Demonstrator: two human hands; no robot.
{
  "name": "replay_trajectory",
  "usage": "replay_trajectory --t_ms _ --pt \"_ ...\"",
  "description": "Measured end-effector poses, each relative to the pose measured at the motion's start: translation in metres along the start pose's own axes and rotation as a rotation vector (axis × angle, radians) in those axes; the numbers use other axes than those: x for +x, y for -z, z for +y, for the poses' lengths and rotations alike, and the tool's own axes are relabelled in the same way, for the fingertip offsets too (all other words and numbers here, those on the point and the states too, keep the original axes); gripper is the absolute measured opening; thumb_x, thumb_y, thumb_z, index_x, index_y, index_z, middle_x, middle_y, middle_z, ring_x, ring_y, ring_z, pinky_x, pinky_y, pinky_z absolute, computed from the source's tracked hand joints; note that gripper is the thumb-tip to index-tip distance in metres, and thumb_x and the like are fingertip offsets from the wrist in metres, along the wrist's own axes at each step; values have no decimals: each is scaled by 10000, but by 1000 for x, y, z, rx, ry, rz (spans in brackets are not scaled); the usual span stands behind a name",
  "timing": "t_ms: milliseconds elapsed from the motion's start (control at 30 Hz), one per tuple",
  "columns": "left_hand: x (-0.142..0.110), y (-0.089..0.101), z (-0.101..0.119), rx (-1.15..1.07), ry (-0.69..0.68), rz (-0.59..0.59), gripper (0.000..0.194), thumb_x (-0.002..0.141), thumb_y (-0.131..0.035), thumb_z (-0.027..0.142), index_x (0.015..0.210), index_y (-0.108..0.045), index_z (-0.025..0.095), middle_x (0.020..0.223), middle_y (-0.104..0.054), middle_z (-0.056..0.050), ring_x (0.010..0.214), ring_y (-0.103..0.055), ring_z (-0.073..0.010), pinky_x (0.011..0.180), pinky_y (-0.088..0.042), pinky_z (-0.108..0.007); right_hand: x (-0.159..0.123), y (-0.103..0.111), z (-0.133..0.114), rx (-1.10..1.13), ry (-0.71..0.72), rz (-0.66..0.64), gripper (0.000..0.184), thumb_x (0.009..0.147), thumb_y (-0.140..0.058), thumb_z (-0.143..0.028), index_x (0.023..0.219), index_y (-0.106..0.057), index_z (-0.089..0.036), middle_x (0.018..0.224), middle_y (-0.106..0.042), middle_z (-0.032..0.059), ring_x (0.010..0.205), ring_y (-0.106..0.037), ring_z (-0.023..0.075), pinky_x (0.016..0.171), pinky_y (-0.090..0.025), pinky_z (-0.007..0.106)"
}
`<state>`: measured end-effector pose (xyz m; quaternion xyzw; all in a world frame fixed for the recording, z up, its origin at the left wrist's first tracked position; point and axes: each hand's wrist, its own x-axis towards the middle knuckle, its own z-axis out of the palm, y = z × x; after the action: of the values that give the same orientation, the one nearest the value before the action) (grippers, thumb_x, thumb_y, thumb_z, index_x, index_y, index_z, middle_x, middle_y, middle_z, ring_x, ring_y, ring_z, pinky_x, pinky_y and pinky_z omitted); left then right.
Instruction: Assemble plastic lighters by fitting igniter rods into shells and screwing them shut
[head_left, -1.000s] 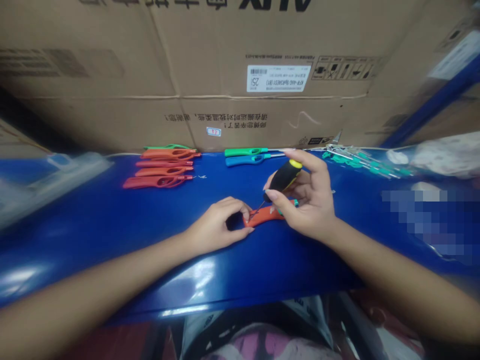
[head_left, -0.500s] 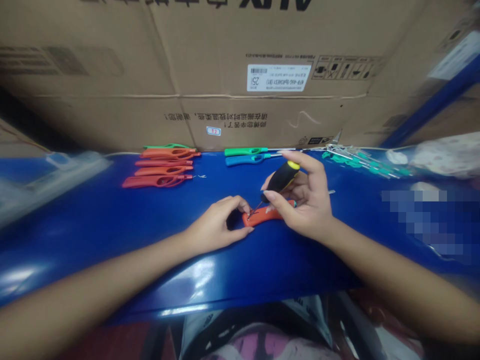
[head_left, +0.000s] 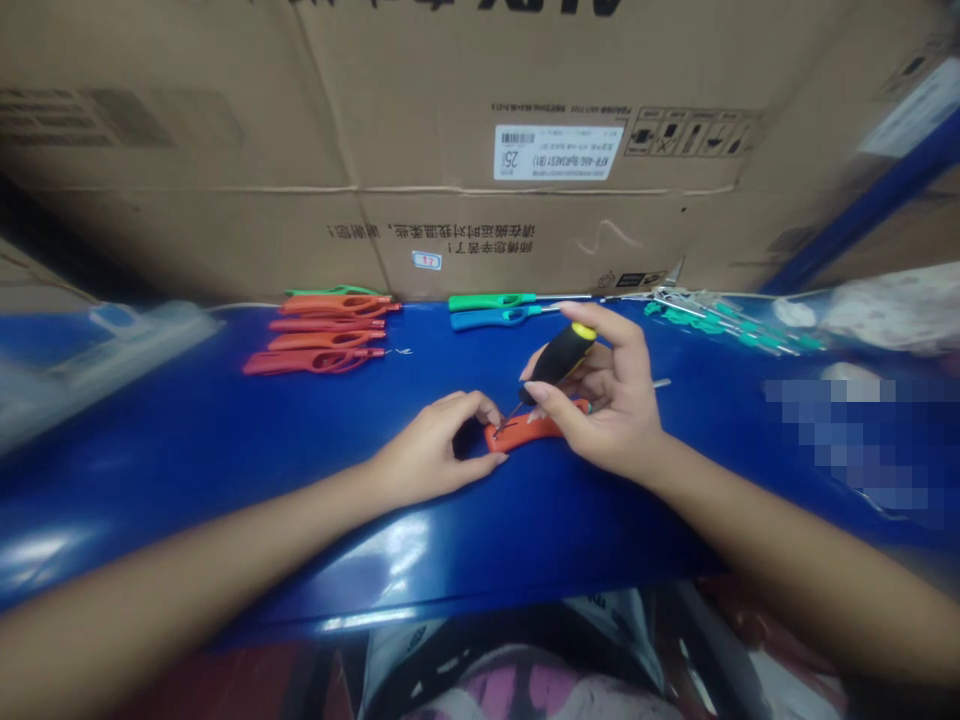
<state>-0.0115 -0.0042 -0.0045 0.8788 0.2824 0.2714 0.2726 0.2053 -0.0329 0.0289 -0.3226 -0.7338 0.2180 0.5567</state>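
An orange lighter body [head_left: 529, 428] of the long-handled kind lies on the blue table, partly hidden by my right hand. My left hand [head_left: 439, 447] pinches its left end between thumb and fingers. My right hand [head_left: 609, 395] is closed round the handle of a black and yellow screwdriver [head_left: 559, 360]. The screwdriver is tilted, its thin shaft running down to the left end of the orange body. Whether its tip sits in a screw is too small to make out.
Several red and orange lighter bodies [head_left: 322, 341] lie at the back left. Further right are a green lighter [head_left: 487, 301] and a blue lighter [head_left: 487, 319] with metal rods. Teal parts with metal rods [head_left: 724, 318] are piled at the back right. A cardboard box [head_left: 420, 150] walls off the back.
Hardly anything differs. The screwdriver handle and my right hand have shifted very slightly left, while my left hand stays at the end of the orange lighter body.
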Motion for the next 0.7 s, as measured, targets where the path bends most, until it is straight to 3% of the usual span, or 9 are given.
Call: replay_trajectory --t_ms 233,500,700 --pt "1 0 1 -11 -16 -2 241 851 -723 290 1009 -560 210 993 -675 -22 921 -657 -191 858 -514 -333 1 1 0 -35 16 -15 608 892 -687 -235 1415 -393 -330 1362 -550 88 901 -706 188 655 -663 317" --pt "1 0 1 -22 -26 0 233 847 -727 259 1004 -563 206 1001 -674 -14 931 -649 -175 859 -502 -317 1 2 1 -79 44 -62 644 898 -676 -250 1448 -361 -361 1332 -578 67 905 -706 206 673 -661 346" --pt "1 0 1 -13 -14 -4 237 834 -730 237 995 -559 207 998 -665 -10 930 -651 -183 854 -497 -326 -1 2 2 -122 103 -73 695 875 -694 -181 1463 -367 -356 1417 -526 73 1084 -675 261 837 -660 431"
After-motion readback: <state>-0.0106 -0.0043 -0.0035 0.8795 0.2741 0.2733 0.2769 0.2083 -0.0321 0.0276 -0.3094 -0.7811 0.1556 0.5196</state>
